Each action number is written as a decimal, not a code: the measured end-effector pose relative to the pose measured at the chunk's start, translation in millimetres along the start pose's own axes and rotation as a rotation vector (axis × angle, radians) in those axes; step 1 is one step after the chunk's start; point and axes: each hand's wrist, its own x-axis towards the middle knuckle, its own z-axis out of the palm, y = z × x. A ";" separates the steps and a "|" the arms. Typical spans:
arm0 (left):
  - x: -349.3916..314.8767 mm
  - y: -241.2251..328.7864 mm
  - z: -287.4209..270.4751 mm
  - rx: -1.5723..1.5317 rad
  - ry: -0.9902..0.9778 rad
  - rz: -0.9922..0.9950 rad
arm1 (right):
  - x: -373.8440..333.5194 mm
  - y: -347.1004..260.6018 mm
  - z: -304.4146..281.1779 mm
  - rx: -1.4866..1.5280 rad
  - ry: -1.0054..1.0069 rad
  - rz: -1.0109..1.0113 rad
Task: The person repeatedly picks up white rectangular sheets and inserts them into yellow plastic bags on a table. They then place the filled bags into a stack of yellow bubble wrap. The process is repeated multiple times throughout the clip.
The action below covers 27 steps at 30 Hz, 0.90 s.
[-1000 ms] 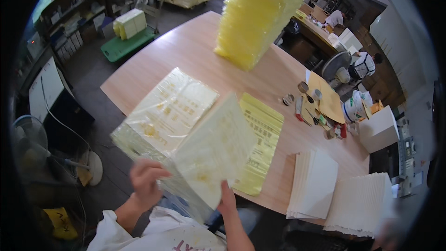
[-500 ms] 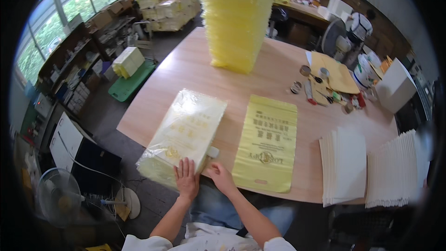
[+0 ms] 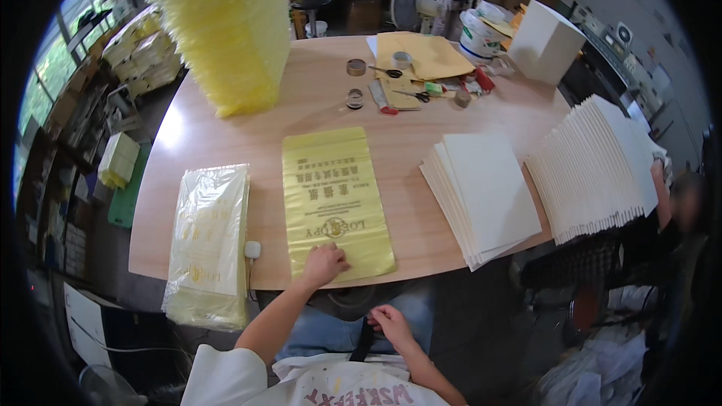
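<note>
A yellow plastic bag [image 3: 327, 180] with dark print lies flat on the table in front of me. My left hand [image 3: 326, 264] is on its near end, fingers bent and closed against the film, covering part of that edge. Over my lap, just off the table's near edge, my right hand [image 3: 391, 325] hangs with loosely bent fingers apart and nothing visible in it. A dark strap [image 3: 365, 340] hangs beside that hand. Left of the bag stands a clear-wrapped pack of pale yellow bags [image 3: 210, 229], touched by neither hand, with a small white block [image 3: 253, 249] against its side.
Two fanned stacks of white sheets, a nearer stack [image 3: 489, 188] and a thicker stack [image 3: 594, 158], occupy the right side. A tall yellow stack [image 3: 226, 30] rises at the back left. Tape rolls [image 3: 356, 68], scissors [image 3: 423, 95] and brown paper [image 3: 425, 56] lie farther back. Another person's arm [image 3: 662, 192] shows far right.
My view has swung right. My left hand has left the clear-wrapped pack and moved onto the yellow bag. My right hand has drawn back from beside the pack to over my lap.
</note>
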 end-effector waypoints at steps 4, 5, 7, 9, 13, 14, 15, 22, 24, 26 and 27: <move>18.5 -23.5 -19.6 -0.764 0.025 -0.274 | 35.9 -47.3 43.1 -0.009 -0.173 -0.134; 22.8 -11.9 -37.8 -0.839 0.024 -0.220 | 44.9 -66.2 57.6 0.123 -0.116 -0.162; 17.4 2.7 -63.2 -0.712 -0.033 -0.196 | 67.3 -105.6 83.7 0.261 -0.090 -0.226; 12.3 -2.1 -64.5 -0.699 -0.052 -0.198 | 87.5 -116.9 98.0 0.176 -0.101 -0.227; 4.9 -21.4 -66.3 -1.080 0.357 -0.347 | 108.0 -98.8 82.3 -0.378 0.277 -0.732; 3.5 -41.7 -62.1 -1.440 0.450 -0.393 | 104.0 -92.9 61.7 -0.566 0.367 -0.787; 1.9 -52.3 -56.5 -1.810 0.534 -0.433 | 101.6 -84.0 37.1 -0.556 0.436 -0.748; -36.7 90.6 -77.0 -0.861 0.210 -0.163 | 21.6 -100.7 33.8 -1.037 0.043 -1.168; -57.5 119.0 -63.3 -0.361 0.389 0.533 | 49.0 -90.2 39.7 -0.924 -0.128 -0.940; -80.1 180.1 -91.0 -0.612 0.147 0.655 | 84.6 -88.1 34.7 -0.941 -0.016 -0.854; -89.4 197.3 -90.4 -0.747 0.086 0.669 | 98.6 -92.4 37.7 -0.986 0.032 -0.875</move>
